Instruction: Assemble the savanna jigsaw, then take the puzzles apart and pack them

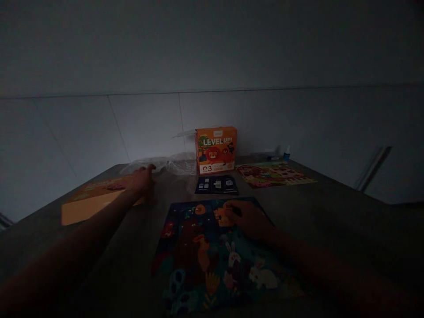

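Note:
A colourful jigsaw puzzle (188, 251) with rabbits, a fox and a tree on dark blue lies in front of me. My right hand (250, 218) rests over its upper right part. Its thumb and index finger are pinched at a yellow-orange patch (224, 218); whether that is a loose piece, I cannot tell. My left hand (143, 180) is stretched out to the left, above the right end of an orange box part (89, 207). Its fingers look apart, with nothing visible in them, though the lower ones are blurred.
An orange "LEVEL UP! 3" box (217, 152) stands at the back by the wall, with a dark printed leaflet (216, 185) before it. Crumpled clear plastic (180, 164) lies left of it. Another picture sheet (274, 175) and a small bottle (286, 153) are at right.

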Demonstrator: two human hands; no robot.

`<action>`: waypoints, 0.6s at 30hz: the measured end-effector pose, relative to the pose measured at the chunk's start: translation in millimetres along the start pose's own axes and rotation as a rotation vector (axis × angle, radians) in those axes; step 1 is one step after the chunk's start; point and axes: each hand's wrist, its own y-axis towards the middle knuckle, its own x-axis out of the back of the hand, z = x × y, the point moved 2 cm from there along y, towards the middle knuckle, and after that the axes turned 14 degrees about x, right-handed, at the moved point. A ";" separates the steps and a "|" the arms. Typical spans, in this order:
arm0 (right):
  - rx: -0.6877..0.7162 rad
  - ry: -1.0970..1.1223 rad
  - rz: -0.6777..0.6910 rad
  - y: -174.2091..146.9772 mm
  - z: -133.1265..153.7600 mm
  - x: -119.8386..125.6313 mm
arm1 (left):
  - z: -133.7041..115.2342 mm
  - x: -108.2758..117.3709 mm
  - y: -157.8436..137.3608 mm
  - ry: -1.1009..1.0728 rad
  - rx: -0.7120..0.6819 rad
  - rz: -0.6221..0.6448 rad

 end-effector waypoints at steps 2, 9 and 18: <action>-0.003 0.003 0.003 0.0 -2.8 -0.9 | -36.1 -24.5 11.9 -0.138 0.057 0.045; 0.000 0.066 0.004 -0.8 -5.9 -0.4 | -96.9 -79.6 27.8 -0.680 0.333 0.129; 0.026 0.135 -0.087 -1.7 -7.2 0.2 | -64.4 -65.3 -45.0 -1.252 0.522 0.105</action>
